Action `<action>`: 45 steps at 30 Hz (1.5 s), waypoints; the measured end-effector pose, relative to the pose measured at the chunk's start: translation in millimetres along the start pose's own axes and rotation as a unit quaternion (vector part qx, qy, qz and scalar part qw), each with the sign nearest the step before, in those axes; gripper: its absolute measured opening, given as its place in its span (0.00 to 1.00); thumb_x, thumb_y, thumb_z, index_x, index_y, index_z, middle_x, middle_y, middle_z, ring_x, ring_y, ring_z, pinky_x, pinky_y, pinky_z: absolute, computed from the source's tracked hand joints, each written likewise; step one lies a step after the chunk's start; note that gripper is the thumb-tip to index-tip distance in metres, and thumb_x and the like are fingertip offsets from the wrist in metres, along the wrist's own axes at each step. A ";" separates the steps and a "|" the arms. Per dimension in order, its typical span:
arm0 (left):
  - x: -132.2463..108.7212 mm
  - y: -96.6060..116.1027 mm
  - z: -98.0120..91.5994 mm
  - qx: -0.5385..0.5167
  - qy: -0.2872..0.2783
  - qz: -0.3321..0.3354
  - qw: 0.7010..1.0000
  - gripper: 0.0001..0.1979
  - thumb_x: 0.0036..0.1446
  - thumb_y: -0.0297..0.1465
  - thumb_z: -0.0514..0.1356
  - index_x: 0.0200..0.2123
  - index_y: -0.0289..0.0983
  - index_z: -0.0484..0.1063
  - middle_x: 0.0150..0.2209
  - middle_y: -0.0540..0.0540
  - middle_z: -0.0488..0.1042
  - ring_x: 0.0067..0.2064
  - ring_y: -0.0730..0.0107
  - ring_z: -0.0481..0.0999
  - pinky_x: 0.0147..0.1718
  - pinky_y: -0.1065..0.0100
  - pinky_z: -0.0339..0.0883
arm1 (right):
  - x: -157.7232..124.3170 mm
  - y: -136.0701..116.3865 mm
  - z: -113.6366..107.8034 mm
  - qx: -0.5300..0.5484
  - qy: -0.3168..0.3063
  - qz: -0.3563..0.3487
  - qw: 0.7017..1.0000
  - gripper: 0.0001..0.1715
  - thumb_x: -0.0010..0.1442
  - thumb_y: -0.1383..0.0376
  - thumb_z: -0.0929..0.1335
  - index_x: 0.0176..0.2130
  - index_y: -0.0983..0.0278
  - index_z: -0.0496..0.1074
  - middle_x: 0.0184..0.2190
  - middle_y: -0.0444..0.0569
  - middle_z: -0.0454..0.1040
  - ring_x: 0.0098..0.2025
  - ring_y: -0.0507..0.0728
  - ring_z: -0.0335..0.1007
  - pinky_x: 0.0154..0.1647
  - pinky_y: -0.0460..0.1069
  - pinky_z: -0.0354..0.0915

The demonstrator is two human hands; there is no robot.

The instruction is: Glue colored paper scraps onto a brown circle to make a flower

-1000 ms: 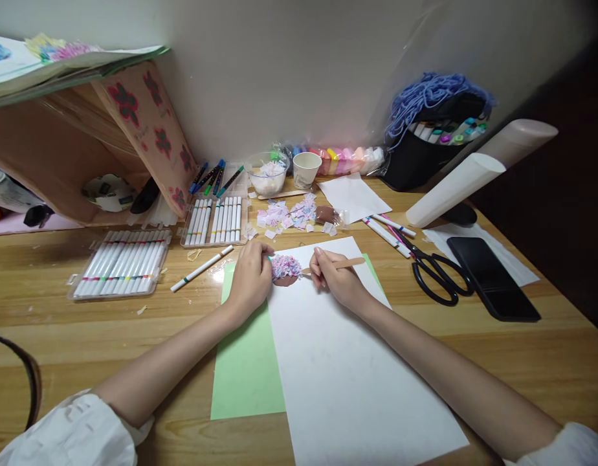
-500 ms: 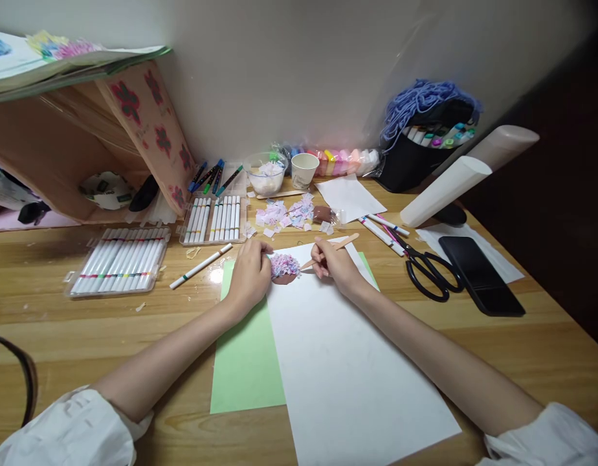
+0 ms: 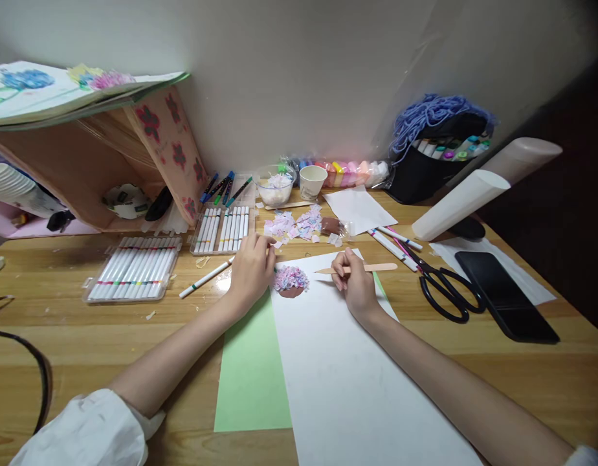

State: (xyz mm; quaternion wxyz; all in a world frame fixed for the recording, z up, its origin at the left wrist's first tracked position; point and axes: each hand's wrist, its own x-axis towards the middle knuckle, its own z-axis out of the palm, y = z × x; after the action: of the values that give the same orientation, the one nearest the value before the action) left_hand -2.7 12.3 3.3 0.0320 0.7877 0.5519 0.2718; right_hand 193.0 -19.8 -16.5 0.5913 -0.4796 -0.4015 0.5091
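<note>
My right hand [image 3: 354, 285] is closed around a flat wooden stick [image 3: 362, 268] that lies nearly level above the white sheet [image 3: 347, 375]. To its left sits a brown clay blob topped with pink and purple paper bits [image 3: 290, 282], on the top of the sheet. My left hand [image 3: 252, 266] rests left of the blob with fingers curled, its fingertips reaching toward the pile of cut paper scraps [image 3: 294, 225]; what the fingertips pinch is too small to tell. A green sheet [image 3: 250, 369] lies under the white one.
Two open marker cases [image 3: 134, 267] [image 3: 222, 228] and a loose marker [image 3: 205, 278] lie to the left. Black scissors [image 3: 442, 288], a phone [image 3: 505, 294] and pens lie to the right. A bowl [image 3: 274, 184], paper cup [image 3: 312, 181], clay bag and a pen holder stand by the wall.
My left hand moved off the blob's edge, up toward the scrap pile. My right hand drew the stick away from the blob to the right; the stick now lies level.
</note>
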 end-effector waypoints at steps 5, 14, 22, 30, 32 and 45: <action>26.2 -1.1 2.9 0.133 -0.070 0.000 0.989 0.07 0.57 0.33 0.58 0.29 0.37 0.72 0.35 0.41 0.72 0.41 0.54 0.69 0.36 0.60 0.61 | -0.9 -0.9 0.7 -0.006 -0.002 -0.003 1.000 0.29 0.61 0.51 0.60 0.16 0.63 0.57 0.10 0.39 0.55 0.12 0.46 0.48 0.14 0.45 0.44; 29.2 -2.3 3.8 0.076 -0.084 -0.015 0.993 0.08 0.56 0.31 0.56 0.26 0.37 0.70 0.32 0.42 0.73 0.40 0.57 0.69 0.35 0.62 0.60 | -4.3 -5.6 3.0 -0.031 -0.005 -0.025 0.999 0.30 0.61 0.48 0.59 0.16 0.62 0.56 0.10 0.39 0.54 0.12 0.47 0.48 0.14 0.45 0.47; 3.6 7.3 -16.0 -0.415 -0.200 -0.156 0.874 0.15 0.54 0.42 0.57 0.30 0.36 0.69 0.29 0.48 0.71 0.32 0.69 0.70 0.33 0.68 0.62 | -7.3 -6.6 4.6 -0.027 -0.017 -0.050 0.998 0.24 0.62 0.49 0.61 0.24 0.62 0.64 0.17 0.43 0.69 0.18 0.49 0.59 0.18 0.44 0.56; -17.9 24.7 -18.9 -0.484 -0.227 -0.176 0.827 0.15 0.54 0.43 0.58 0.29 0.37 0.67 0.29 0.49 0.73 0.32 0.69 0.73 0.34 0.68 0.67 | -17.7 -7.7 9.2 -0.109 -0.149 -0.057 0.981 0.10 0.51 0.59 0.73 0.29 0.62 0.70 0.34 0.48 0.76 0.38 0.56 0.72 0.41 0.51 0.68; -18.7 26.0 -18.3 -0.472 -0.227 -0.167 0.836 0.15 0.56 0.43 0.56 0.31 0.37 0.67 0.30 0.49 0.73 0.33 0.69 0.73 0.35 0.67 0.67 | -17.8 -5.8 8.7 -0.113 -0.141 -0.066 0.981 0.10 0.50 0.61 0.73 0.28 0.63 0.69 0.32 0.48 0.75 0.36 0.55 0.72 0.40 0.50 0.68; -34.2 28.4 -33.1 -0.165 -0.121 0.021 0.979 0.09 0.60 0.34 0.55 0.29 0.38 0.69 0.33 0.49 0.71 0.39 0.66 0.67 0.40 0.64 0.59 | -21.9 -8.7 9.9 -0.199 -0.177 -0.118 0.957 0.07 0.51 0.66 0.70 0.27 0.62 0.66 0.26 0.45 0.72 0.30 0.54 0.68 0.33 0.49 0.65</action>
State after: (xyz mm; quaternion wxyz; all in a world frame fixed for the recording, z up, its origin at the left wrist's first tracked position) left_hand -2.2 -37.4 28.0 0.2223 0.8101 0.4747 0.2625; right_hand 181.9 -40.0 -5.5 0.4594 -0.4390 -0.6467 0.4220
